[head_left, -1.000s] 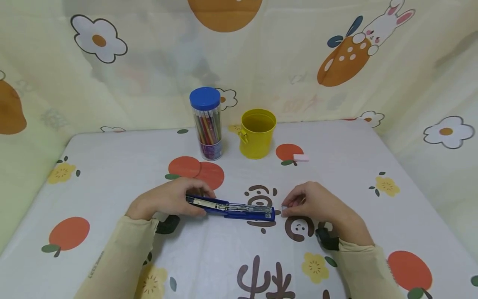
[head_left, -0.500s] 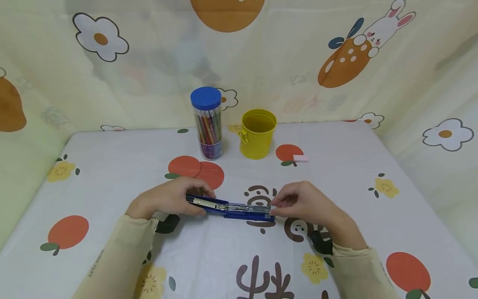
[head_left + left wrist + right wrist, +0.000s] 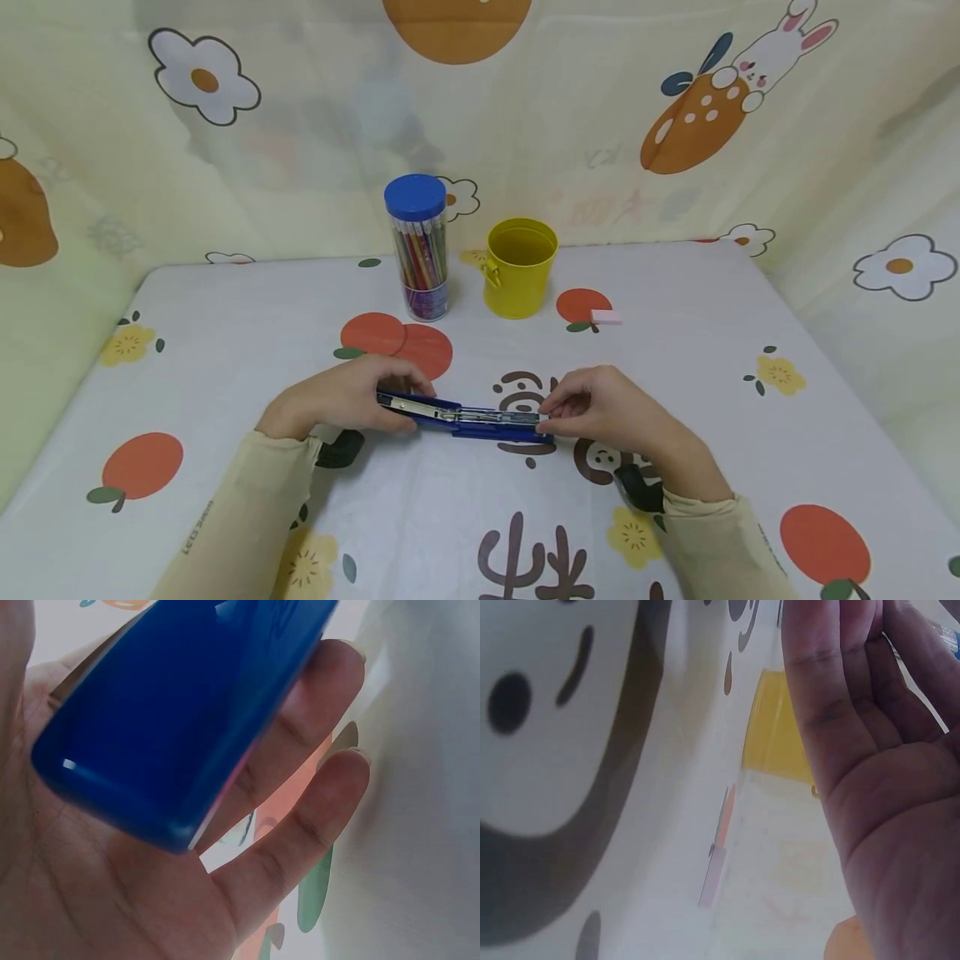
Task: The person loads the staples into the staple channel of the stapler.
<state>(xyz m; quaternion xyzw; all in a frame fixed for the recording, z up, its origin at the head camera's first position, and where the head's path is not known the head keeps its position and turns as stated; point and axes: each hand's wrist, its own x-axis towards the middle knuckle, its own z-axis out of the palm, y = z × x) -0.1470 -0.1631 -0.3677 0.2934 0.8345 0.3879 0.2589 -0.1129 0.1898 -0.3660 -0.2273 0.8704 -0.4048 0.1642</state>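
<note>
A blue stapler (image 3: 498, 427) lies opened out over the table, its metal staple channel facing up. My left hand (image 3: 345, 396) grips its folded-back end between thumb and fingers. In the left wrist view the smooth blue cover (image 3: 172, 712) of the stapler crosses the palm, with the fingers behind it. My right hand (image 3: 611, 408) is at the stapler's other end, thumb and index finger pinching a small silvery staple strip (image 3: 543, 419) right at the channel. The fingertips mostly cover the strip. In the right wrist view the palm (image 3: 907, 810) shows, but the fingertips are out of frame.
Behind the hands stand a clear tub of pencils (image 3: 422, 258) with a blue lid and a yellow bucket (image 3: 517, 279). A small pink eraser (image 3: 607, 317) lies right of the bucket. A patterned cloth covers the table (image 3: 225, 333), and a curtain (image 3: 315, 167) hangs behind it.
My right hand has moved left, bringing the staple strip from just beyond the stapler's end onto the channel. My left hand and the stapler have stayed in place.
</note>
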